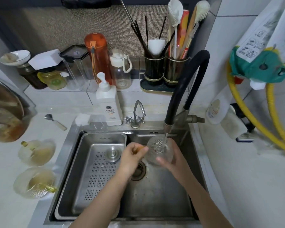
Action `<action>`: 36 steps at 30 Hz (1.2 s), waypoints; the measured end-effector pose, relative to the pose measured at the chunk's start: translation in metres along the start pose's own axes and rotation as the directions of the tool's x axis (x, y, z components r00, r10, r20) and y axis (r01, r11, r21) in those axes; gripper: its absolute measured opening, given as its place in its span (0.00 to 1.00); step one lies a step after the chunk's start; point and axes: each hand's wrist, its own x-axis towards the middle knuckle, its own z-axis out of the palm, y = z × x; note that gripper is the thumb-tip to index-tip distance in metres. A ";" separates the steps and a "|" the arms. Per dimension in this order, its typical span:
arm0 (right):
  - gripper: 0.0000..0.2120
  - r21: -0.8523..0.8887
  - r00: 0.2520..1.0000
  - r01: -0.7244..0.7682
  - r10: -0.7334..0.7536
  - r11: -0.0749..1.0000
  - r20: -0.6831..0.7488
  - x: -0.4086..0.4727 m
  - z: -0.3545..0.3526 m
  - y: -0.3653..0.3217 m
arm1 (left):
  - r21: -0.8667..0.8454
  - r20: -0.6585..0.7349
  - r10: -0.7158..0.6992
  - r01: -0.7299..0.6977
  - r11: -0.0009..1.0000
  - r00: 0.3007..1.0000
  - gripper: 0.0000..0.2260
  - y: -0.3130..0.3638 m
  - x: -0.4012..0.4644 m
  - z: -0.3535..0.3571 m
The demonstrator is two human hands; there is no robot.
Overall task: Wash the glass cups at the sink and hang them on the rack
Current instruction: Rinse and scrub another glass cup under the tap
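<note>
A textured glass cup [158, 148] is held over the steel sink [163, 195] under a thin stream of water from the black hose faucet [169, 125]. My left hand [133, 155] pinches the cup's amber handle at its left side. My right hand [173, 158] cups the glass body from the right and below, thumb across its front. Two more glass cups with amber handles lie on the counter to the left, one nearer the sink's back [36, 152] and one closer to me [35, 183]. No rack is in view.
A perforated steel drain tray [82, 186] fills the sink's left half, with a stopper [113, 153] on it. A soap pump bottle [108, 102], a small tap [136, 116], bottles, jars and a utensil holder [164, 71] line the back. Yellow hoses [253, 119] hang at right.
</note>
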 end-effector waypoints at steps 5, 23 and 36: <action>0.23 -0.004 0.999 -0.013 0.013 1.000 -0.046 0.012 -0.009 -0.003 | 0.012 0.019 -0.008 0.008 1.000 1.000 0.06 0.010 0.004 0.012; 0.40 0.118 0.973 -0.193 0.205 0.974 -0.106 0.026 0.012 -0.003 | -0.048 -0.079 -0.025 0.021 0.999 0.997 0.08 0.006 0.004 0.000; 0.32 0.117 0.984 -0.165 0.171 0.979 -0.043 0.019 0.014 -0.005 | 0.077 -0.019 -0.160 0.161 0.984 0.987 0.38 0.020 0.001 0.026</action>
